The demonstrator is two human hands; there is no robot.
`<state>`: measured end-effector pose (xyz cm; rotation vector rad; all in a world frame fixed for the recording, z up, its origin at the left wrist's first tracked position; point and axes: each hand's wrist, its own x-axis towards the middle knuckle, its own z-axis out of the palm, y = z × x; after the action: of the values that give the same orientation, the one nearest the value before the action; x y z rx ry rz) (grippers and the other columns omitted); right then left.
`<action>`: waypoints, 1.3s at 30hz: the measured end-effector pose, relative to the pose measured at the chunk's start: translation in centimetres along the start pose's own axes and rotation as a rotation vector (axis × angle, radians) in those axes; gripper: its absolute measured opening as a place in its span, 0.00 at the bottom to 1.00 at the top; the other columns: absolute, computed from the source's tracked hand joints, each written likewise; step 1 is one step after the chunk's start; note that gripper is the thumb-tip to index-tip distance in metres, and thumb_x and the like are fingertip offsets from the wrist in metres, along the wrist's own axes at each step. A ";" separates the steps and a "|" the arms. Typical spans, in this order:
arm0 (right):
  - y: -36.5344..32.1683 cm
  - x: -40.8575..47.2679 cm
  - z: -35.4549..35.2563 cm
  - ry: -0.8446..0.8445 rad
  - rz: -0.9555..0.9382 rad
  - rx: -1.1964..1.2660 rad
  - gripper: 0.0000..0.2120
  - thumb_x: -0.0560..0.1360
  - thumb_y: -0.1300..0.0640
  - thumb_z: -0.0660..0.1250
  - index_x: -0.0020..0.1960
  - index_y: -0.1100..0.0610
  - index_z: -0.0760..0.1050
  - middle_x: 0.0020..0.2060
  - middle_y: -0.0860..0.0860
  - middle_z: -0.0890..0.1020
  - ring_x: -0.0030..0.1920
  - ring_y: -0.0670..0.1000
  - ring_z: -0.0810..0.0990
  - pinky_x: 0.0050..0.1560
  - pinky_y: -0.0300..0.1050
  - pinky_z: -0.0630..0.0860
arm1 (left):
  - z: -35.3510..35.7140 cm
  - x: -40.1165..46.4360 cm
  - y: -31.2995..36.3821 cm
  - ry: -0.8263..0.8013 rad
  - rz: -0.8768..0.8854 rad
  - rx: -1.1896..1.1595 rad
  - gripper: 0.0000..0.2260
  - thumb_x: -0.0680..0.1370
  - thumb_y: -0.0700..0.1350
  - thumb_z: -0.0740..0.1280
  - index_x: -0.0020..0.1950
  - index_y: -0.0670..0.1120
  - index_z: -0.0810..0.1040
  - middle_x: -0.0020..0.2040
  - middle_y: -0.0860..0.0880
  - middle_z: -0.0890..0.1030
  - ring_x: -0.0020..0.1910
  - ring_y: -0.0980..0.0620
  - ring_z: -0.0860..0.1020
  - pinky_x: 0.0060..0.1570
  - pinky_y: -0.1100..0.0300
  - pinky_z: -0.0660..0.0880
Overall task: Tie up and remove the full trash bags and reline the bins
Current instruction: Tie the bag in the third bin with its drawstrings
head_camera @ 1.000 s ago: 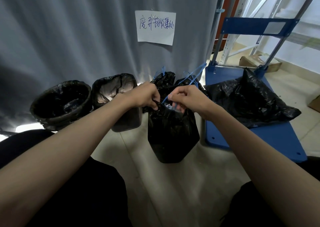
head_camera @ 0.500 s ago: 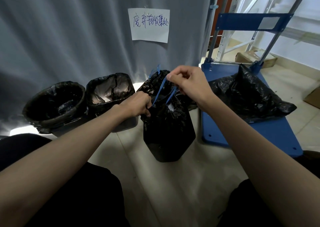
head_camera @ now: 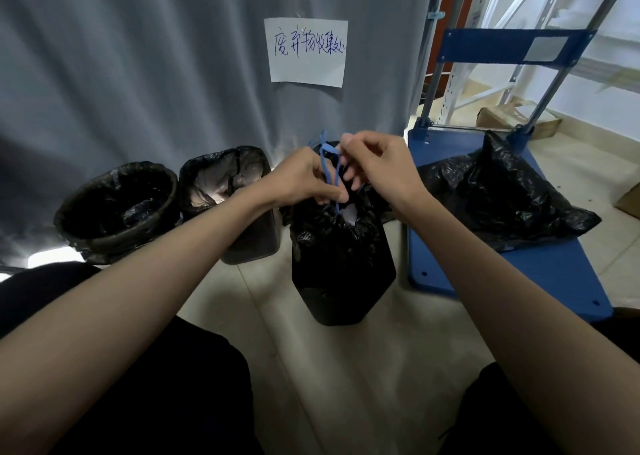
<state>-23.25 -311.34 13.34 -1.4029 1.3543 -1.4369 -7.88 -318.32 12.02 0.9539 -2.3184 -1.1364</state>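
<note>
Two blue drawstrings [head_camera: 328,174] rise from the gathered mouth of the trash bag [head_camera: 341,236], which sits in the hexagonal black bin [head_camera: 343,288] on the floor, dead centre, just left of the blue cart [head_camera: 540,278]. The left hand [head_camera: 304,180] has a narrow grip, fingers curled and pinching the strings low, right above the bag's neck. The right hand [head_camera: 377,170] pinches the upper strands, fingertips bunched close. It looks like the knot is being formed; the neck is cinched but a pale scrap of rubbish shows through a gap, so it is not sealed yet.

Risk here: thin strings under tension could slip from either pinch and let the mouth reopen, or snap if yanked hard. Pulling upward too soon could lift the light bin with the bag and tip it.

Beyond that, a square lined bin [head_camera: 239,191] stands touching the left side, then a round lined bin [head_camera: 114,208] further left. A loose black bag [head_camera: 502,194] lies on the cart deck. Behind hangs a grey curtain [head_camera: 138,73] with a handwritten paper sign [head_camera: 306,50].
</note>
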 end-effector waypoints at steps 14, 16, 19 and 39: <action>6.2 -1.2 1.4 -0.141 0.205 -0.436 0.06 0.69 0.64 0.76 0.41 0.65 0.80 0.31 0.55 0.80 0.31 0.52 0.79 0.36 0.49 0.81 | -0.9 -0.1 0.3 0.188 -0.043 0.054 0.05 0.68 0.37 0.78 0.41 0.38 0.86 0.34 0.43 0.84 0.30 0.51 0.81 0.35 0.61 0.81; 7.2 -1.2 1.6 -0.152 0.198 -0.505 0.06 0.68 0.64 0.77 0.40 0.65 0.80 0.30 0.53 0.80 0.31 0.50 0.78 0.39 0.47 0.81 | -1.1 0.0 0.4 0.196 -0.048 0.079 0.05 0.68 0.38 0.78 0.41 0.37 0.85 0.33 0.44 0.84 0.29 0.51 0.80 0.34 0.61 0.80; 8.8 -1.3 1.7 -0.183 0.212 -0.603 0.08 0.68 0.62 0.77 0.37 0.60 0.78 0.32 0.51 0.79 0.36 0.48 0.78 0.43 0.45 0.78 | -1.3 0.2 0.3 0.204 -0.076 0.120 0.08 0.67 0.38 0.79 0.38 0.35 0.84 0.34 0.49 0.85 0.29 0.50 0.80 0.34 0.57 0.81; 8.5 -1.4 1.0 -0.021 0.143 -0.055 0.02 0.72 0.65 0.73 0.43 0.65 0.82 0.33 0.61 0.83 0.30 0.52 0.81 0.36 0.42 0.81 | -0.8 -0.1 -1.5 -0.021 -0.106 0.014 0.16 0.67 0.37 0.78 0.54 0.38 0.83 0.40 0.40 0.84 0.33 0.57 0.79 0.37 0.64 0.79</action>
<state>-23.60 -311.91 4.65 -1.3232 1.4598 -1.2981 -6.69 -319.32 11.30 1.0858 -2.3195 -1.1786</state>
